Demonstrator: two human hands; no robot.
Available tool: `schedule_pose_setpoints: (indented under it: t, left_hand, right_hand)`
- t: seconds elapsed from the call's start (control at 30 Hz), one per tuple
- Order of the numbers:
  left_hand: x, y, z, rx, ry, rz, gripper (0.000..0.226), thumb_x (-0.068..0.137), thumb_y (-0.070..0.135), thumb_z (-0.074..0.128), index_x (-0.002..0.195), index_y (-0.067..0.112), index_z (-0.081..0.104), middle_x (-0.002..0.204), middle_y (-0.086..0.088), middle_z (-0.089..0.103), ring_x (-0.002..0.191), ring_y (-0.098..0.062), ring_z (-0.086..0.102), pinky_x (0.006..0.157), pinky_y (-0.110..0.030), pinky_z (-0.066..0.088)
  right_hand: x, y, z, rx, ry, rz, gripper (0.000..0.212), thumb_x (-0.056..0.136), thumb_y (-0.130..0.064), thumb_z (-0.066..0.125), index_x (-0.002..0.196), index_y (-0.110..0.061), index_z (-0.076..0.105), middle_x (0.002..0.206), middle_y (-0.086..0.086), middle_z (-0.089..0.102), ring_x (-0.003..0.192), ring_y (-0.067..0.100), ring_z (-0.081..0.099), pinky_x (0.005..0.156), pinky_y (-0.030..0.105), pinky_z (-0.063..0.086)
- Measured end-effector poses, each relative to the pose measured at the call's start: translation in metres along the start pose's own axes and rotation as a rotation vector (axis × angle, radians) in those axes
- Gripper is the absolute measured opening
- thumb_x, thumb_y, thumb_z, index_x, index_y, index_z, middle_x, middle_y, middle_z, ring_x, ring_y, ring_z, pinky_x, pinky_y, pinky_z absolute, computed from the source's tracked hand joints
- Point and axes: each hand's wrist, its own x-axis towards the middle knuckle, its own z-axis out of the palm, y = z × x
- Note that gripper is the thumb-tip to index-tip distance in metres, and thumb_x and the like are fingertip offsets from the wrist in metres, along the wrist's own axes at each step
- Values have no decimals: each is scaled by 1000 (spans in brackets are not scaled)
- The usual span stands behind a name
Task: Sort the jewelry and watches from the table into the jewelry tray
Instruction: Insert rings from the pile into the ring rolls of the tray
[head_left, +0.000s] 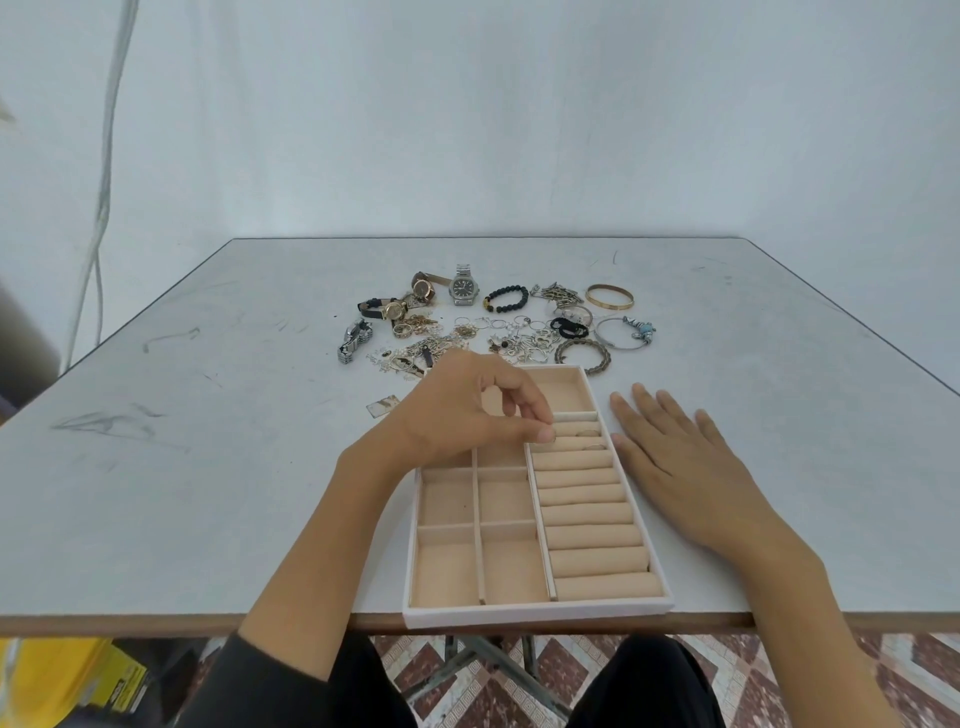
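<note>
The beige jewelry tray lies at the table's near edge, with open compartments on the left and ring rolls on the right. Two rings sit in the far roll slots. My left hand reaches over the tray's far part, thumb and fingers pinched together at the roll slots on a small ring that they mostly hide. My right hand lies flat on the table just right of the tray. Beyond the tray lies the jewelry pile, with watches, a black bead bracelet and bangles.
A small card or tag lies on the table left of my left hand. The grey table has scuff marks. A cable hangs down the wall at the left. Below the table edge are metal legs and a yellow item.
</note>
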Motion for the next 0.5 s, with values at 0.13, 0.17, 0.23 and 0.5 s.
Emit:
schedule_pose_setpoints:
  t: [0.13, 0.17, 0.23, 0.5]
  left_hand:
    - [1, -3, 1, 40, -68, 0, 11, 70, 21, 85, 77, 18, 77, 73, 11, 70, 69, -4, 57, 73, -21, 51]
    - [1, -3, 2, 54, -75, 4, 10, 71, 21, 84, 78, 18, 77, 72, 13, 70, 69, -3, 57, 73, -24, 51]
    - [2, -4, 2, 91, -80, 29, 10, 72, 22, 84, 78, 18, 77, 71, 14, 69, 70, -4, 59, 75, -27, 51]
    - [1, -6, 0, 72, -85, 25, 9, 80, 27, 77, 86, 20, 78, 82, 12, 72, 77, -4, 61, 77, -16, 45]
  right_hand:
    - [-1, -1, 0, 21, 5, -4, 55, 100, -46, 11, 153, -33, 0, 161, -8, -9, 147, 11, -10, 119, 36, -5]
    - [-1, -1, 0, 27, 4, -4, 55, 100, -46, 11, 153, -33, 0, 161, -8, -9, 147, 11, -10, 119, 36, -5]
    - [-1, -1, -1, 31, 2, -2, 55, 100, -46, 12, 153, -33, 1, 161, -8, -9, 147, 11, -10, 119, 36, -5]
    - [-1, -1, -2, 41, 5, 0, 55, 100, -46, 12, 152, -33, 1, 160, -9, -9, 147, 10, -10, 119, 35, -6]
